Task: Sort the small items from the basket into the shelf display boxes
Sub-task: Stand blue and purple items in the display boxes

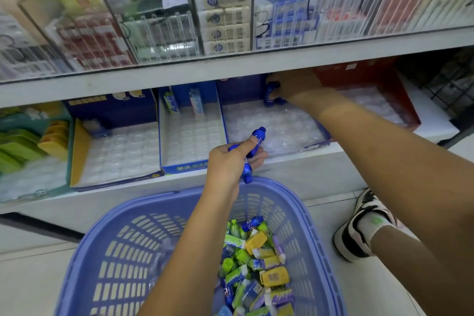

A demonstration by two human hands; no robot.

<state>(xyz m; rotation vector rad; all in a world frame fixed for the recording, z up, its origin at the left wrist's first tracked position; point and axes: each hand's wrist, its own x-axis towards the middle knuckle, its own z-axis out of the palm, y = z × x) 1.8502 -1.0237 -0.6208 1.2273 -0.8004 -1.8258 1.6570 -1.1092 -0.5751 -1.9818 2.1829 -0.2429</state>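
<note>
Seen from the head camera looking down at a shop shelf. A lilac plastic basket (143,210) sits low in the foreground, its right side heaped with small green, yellow, purple and blue packets and bottles (256,259). Above the basket's far rim, the left hand (232,159) grips a few small blue bottles (257,140), the thumb pressed along one of them and another poking out below the fingers. The right hand (295,87) reaches deep under the upper shelf (230,64) to the back of a dark blue display box (316,146) lined with a clear plastic tray, its fingers curled round another blue bottle (270,92) held against the back wall. Left of that box is a lighter blue box (189,168) with two packets (171,104) upright at its back, then a yellow-sided box (77,151). A red box (372,72) stands to the right. A black and white shoe (364,226) rests on the pale floor beside the basket.
</note>
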